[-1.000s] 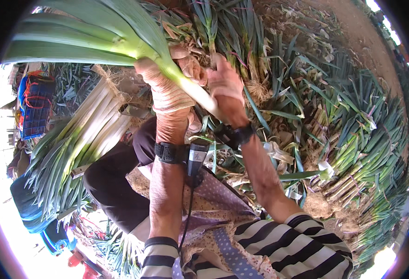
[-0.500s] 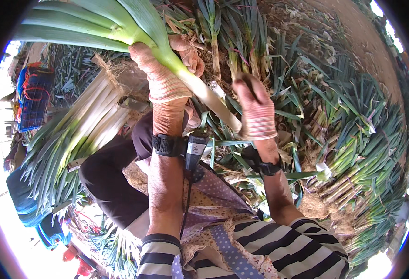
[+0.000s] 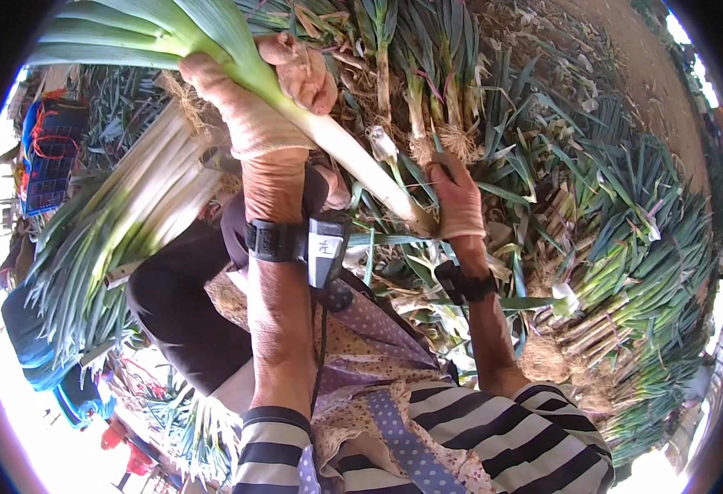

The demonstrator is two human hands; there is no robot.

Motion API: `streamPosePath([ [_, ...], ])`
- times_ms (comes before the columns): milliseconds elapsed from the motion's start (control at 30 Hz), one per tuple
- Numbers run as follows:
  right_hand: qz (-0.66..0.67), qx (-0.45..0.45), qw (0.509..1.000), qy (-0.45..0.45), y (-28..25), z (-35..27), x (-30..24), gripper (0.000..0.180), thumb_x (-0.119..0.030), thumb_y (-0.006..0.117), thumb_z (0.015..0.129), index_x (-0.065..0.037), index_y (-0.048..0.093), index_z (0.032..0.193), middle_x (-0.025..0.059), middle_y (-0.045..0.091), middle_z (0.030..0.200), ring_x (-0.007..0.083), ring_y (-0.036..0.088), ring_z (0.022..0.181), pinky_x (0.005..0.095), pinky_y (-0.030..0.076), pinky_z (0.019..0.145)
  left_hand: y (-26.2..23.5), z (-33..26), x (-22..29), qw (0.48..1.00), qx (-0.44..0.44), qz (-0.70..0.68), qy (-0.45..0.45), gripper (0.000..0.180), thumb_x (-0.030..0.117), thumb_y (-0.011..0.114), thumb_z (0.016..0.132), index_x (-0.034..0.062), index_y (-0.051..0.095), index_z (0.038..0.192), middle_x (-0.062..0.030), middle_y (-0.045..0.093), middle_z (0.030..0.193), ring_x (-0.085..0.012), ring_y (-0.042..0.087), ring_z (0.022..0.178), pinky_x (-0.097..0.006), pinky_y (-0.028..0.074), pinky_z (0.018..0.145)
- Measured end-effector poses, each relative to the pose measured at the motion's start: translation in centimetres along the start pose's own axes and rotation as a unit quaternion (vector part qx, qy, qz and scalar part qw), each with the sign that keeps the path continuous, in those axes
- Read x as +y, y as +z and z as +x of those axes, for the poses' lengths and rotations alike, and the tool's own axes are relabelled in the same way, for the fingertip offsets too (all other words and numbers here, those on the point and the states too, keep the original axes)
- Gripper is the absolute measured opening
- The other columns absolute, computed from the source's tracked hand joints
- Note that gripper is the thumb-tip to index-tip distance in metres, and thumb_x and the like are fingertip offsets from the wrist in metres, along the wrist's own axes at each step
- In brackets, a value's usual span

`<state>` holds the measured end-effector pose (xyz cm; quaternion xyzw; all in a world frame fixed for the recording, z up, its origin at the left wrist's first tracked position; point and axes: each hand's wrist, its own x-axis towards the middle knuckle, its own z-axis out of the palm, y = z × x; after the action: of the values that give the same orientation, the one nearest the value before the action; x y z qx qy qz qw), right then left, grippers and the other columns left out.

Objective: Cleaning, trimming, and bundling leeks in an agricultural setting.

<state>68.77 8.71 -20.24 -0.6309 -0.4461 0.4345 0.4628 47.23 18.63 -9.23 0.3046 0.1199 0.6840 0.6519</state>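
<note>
Left hand (image 3: 250,109) is wrapped round a fat leek (image 3: 353,156), upper left. Right hand (image 3: 460,202), right of centre, has curled fingers by the root end; can't tell if it's gripping.

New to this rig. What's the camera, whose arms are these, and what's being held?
No robot here: these are a person's own arms, seen from above by a wide fisheye camera on the head, so edges bend. The left hand grips a large leek, leaves toward the upper left. The right hand is beside its lower end; whether they touch is unclear. A pale-stemmed bundle lies at left, and a heap of leeks covers the ground at right.
</note>
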Motion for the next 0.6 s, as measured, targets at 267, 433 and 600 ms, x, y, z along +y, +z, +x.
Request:
streamPosePath([
  [267, -0.312, -0.063, 0.857, -0.405, -0.1, -2.9, -7.5, 0.043, -0.033, 0.077, 0.068, -0.008, 0.062, 0.100, 0.0104, 0.063, 0.083, 0.0275, 0.062, 0.076, 0.0364, 0.050, 0.063, 0.8, 0.2, 0.3, 0.998, -0.027, -0.047, 0.024, 0.055, 0.066, 0.055, 0.080, 0.0111, 0.056, 0.081, 0.0007, 0.043, 0.051, -0.0134, 0.041, 0.039, -0.027, 0.035, 0.035],
  [433, -0.358, -0.127, 0.856, -0.351, 0.9, -3.4, -8.6, 0.020, -0.016, 0.076, 0.068, -0.007, 0.064, 0.083, 0.0097, 0.061, 0.072, 0.0305, 0.059, 0.068, 0.0377, 0.046, 0.057, 1.2, -0.3, 0.3, 0.999, 0.016, -0.014, 0.025, 0.055, 0.066, 0.055, 0.080, 0.0109, 0.056, 0.081, 0.0006, 0.044, 0.051, -0.0134, 0.040, 0.039, -0.027, 0.035, 0.035],
  [600, -0.223, -0.032, 0.944, -0.240, 0.1, -5.2, -6.3, 0.015, -0.012, 0.073, 0.074, -0.005, 0.061, 0.068, 0.0089, 0.057, 0.060, 0.0200, 0.057, 0.052, 0.0318, 0.044, 0.050, 1.7, -0.1, -0.4, 0.998, 0.052, 0.007, 0.024, 0.055, 0.066, 0.055, 0.080, 0.0107, 0.056, 0.081, 0.0004, 0.044, 0.051, -0.0134, 0.040, 0.039, -0.027, 0.035, 0.035],
])
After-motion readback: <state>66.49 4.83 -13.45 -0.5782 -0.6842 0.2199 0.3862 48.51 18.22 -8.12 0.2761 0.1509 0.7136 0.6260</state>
